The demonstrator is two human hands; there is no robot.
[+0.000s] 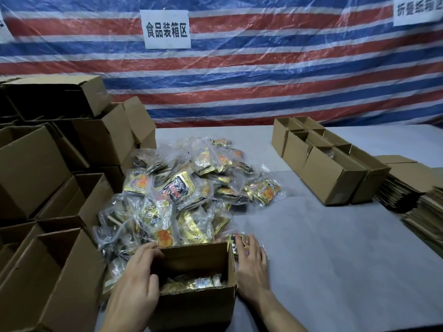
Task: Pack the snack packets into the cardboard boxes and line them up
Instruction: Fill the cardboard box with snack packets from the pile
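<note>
Near centre on the grey counter (335,248), an open brown cardboard box (196,305) holds shiny gold snack packets (196,281) low inside. The left hand (136,281) grips its left wall. The right hand (251,267) lies flat, fingers straight, on a gold packet (239,240) just right of it. Beyond lies a heap (182,195) of clear-wrapped gold, black and orange packets. Far right stand lined-up boxes (330,173).

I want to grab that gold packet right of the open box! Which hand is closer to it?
Right. The right hand rests on the gold packet; the left hand grips the open box on its other side.
</note>
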